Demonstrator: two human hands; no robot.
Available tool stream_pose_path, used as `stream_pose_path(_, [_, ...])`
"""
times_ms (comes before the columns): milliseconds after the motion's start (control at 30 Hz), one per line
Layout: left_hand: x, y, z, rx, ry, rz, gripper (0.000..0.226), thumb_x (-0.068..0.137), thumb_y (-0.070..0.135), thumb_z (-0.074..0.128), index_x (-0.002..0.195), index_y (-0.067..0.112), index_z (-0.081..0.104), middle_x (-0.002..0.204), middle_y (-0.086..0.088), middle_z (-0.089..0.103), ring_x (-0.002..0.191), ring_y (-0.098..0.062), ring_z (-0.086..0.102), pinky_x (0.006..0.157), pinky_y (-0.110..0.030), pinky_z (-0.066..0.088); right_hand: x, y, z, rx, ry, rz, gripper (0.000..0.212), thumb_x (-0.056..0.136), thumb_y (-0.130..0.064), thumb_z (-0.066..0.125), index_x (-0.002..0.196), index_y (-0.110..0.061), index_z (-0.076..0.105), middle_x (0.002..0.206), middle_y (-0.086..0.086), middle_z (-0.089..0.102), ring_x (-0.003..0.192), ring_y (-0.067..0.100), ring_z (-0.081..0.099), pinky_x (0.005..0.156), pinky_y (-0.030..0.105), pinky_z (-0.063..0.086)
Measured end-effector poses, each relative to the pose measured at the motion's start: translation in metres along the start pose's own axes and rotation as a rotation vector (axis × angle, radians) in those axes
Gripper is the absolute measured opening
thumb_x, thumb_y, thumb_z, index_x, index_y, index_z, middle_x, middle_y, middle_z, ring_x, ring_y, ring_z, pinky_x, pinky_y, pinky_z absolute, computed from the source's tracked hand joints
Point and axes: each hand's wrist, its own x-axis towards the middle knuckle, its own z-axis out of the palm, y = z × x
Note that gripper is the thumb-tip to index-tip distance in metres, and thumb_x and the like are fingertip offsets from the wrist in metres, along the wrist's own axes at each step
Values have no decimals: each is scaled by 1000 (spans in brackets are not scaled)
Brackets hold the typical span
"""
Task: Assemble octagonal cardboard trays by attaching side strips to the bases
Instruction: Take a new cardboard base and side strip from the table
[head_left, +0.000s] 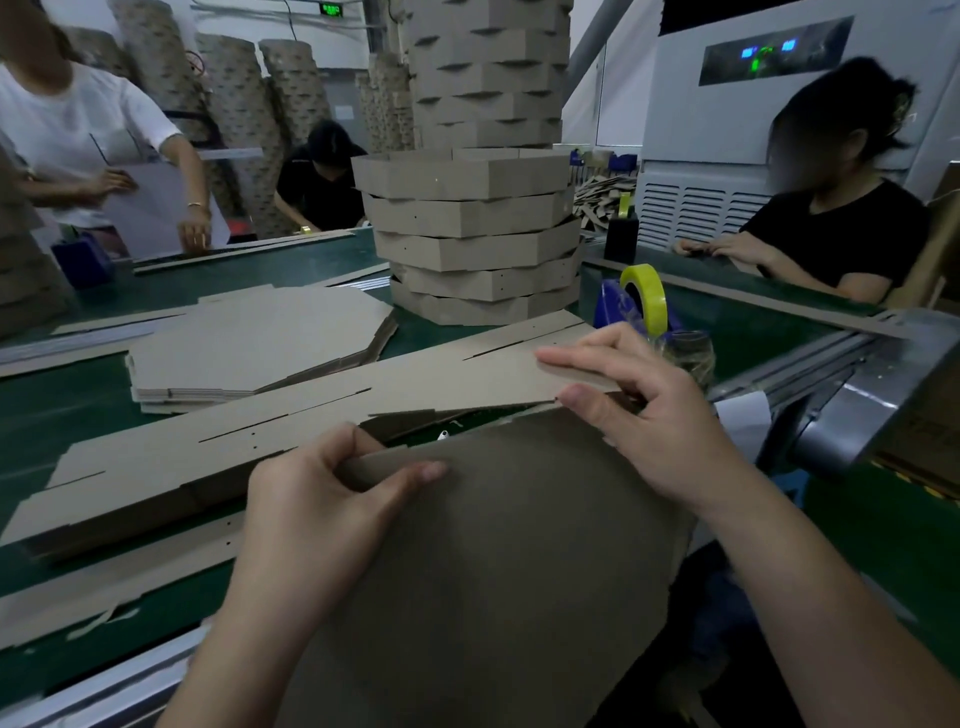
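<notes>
A brown octagonal cardboard base (493, 571) leans tilted toward me at the table's near edge. My left hand (322, 499) grips its upper left edge, thumb on the near face and fingers curled behind. My right hand (644, 415) pinches the right end of a long slotted side strip (322, 410) that lies across the green table just beyond the base's top edge. More strips (130, 499) lie under and in front of it.
A pile of flat octagonal bases (260, 343) lies at the left middle. Behind it stands a tall stack of finished trays (472, 234). A blue dispenser with yellow tape (644, 299) sits to the right. Three other people work around the green table (52, 405).
</notes>
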Motion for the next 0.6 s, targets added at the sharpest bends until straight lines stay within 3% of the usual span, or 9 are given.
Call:
stream_pose_path(67, [1, 6, 6, -29, 18, 7, 48, 40, 62, 72, 60, 22, 55, 54, 14, 61, 55, 3, 55, 42, -10, 37, -1, 0, -10, -32, -25, 3, 34, 85, -37, 59, 118, -31, 61, 103, 6, 51, 103, 7, 52, 92, 14, 39])
stream_pose_path(200, [0, 10, 22, -56, -8, -8, 65, 35, 61, 77, 84, 34, 45, 66, 5, 61, 65, -2, 57, 53, -7, 40, -8, 7, -22, -84, -77, 0, 35, 83, -35, 61, 117, -26, 64, 101, 8, 52, 101, 10, 52, 95, 19, 41])
stream_pose_path(333, [-2, 10, 28, -55, -19, 16, 79, 31, 67, 73, 99, 50, 36, 73, 10, 55, 74, 7, 53, 61, 1, 38, -12, 17, -26, -72, -132, 26, 33, 83, -36, 61, 115, -32, 64, 103, 3, 53, 104, 7, 52, 96, 16, 38])
stream_pose_path(433, [0, 8, 25, -35, -56, 73, 91, 35, 70, 72, 113, 49, 31, 67, 3, 54, 68, 6, 52, 60, -6, 42, -13, 21, -27, -67, -149, 9, 32, 84, -30, 64, 117, -31, 64, 103, 3, 53, 105, 8, 52, 96, 14, 36])
stream_pose_path(600, [3, 5, 23, -38, -104, 82, 100, 35, 73, 72, 121, 57, 25, 91, 10, 59, 82, 0, 57, 65, -10, 41, -12, 28, -25, -51, -176, 6, 33, 83, -30, 64, 117, -30, 65, 104, 4, 54, 105, 7, 52, 97, 15, 37])
